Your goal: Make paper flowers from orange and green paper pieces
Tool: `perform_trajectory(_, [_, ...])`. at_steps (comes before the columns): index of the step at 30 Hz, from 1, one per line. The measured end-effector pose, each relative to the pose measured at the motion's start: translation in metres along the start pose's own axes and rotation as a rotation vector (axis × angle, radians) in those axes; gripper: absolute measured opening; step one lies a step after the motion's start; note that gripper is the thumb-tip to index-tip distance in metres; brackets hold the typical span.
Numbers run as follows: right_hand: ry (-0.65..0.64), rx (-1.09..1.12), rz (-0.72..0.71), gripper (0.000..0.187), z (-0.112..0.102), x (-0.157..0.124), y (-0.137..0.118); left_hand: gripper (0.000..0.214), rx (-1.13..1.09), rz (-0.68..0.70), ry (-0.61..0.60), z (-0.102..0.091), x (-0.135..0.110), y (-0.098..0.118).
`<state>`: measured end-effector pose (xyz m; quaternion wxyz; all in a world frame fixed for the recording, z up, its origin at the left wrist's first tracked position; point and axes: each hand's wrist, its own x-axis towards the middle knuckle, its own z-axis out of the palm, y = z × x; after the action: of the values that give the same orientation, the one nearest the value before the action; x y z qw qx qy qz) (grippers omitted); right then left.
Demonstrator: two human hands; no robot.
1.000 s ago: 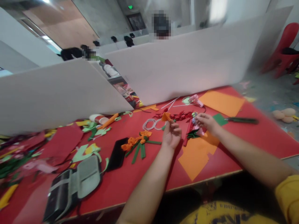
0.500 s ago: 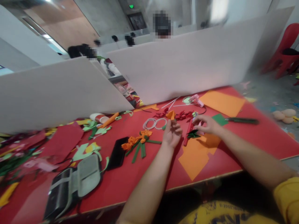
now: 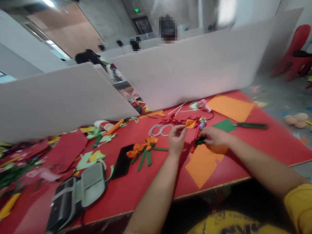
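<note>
A small folded piece of orange paper [image 3: 190, 123] is pinched between the fingertips of my left hand [image 3: 176, 139], just above the table. My right hand [image 3: 214, 136] is bent palm down, its fingers curled over dark green pieces [image 3: 200, 141]; whatever its fingertips grip is hidden. A red stick-like piece [image 3: 192, 148] lies beside those fingers, and small pale and purple flowers [image 3: 202, 123] show beyond them. Orange paper [image 3: 201, 165] with cut edges lies under and in front of my right hand. Crumpled red paper pieces [image 3: 172, 120] lie behind my left hand.
Orange paper flowers with green stems [image 3: 147, 149] lie left of my hands, near a black phone [image 3: 122, 161] and an open case [image 3: 94, 183]. A pink glue gun [image 3: 203, 105], an orange sheet [image 3: 231, 107] and a dark-handled cutter [image 3: 252, 125] lie right. White partitions [image 3: 190, 71] stand behind.
My left hand has turned, and the orange paper now points right. My right hand has lowered, its spread fingers curling onto the dark green pieces.
</note>
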<state>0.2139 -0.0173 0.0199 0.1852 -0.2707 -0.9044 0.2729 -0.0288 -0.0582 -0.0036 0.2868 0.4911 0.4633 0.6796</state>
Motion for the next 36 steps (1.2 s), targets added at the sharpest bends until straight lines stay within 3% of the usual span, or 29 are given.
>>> perform_trajectory(6, [0.003,-0.031,-0.003,0.040,-0.001,0.000,-0.001,0.040,-0.124,-0.019,0.056,0.002,-0.002,0.001])
perform_trajectory(12, [0.009,-0.004,0.021,0.036,-0.001,0.002,-0.001,0.049,-0.581,-0.370,0.110,0.002,0.003,0.001])
perform_trajectory(15, [0.029,0.007,0.012,0.035,0.000,0.002,0.000,0.034,-0.737,-0.499,0.150,-0.001,0.006,0.004])
perform_trajectory(18, [0.047,0.014,0.007,0.034,0.001,0.002,0.001,0.013,-0.818,-0.574,0.101,-0.007,0.008,0.008])
perform_trajectory(36, [0.059,0.040,-0.031,0.028,0.004,0.001,0.006,0.014,-0.942,-0.474,-0.002,-0.015,0.005,0.015])
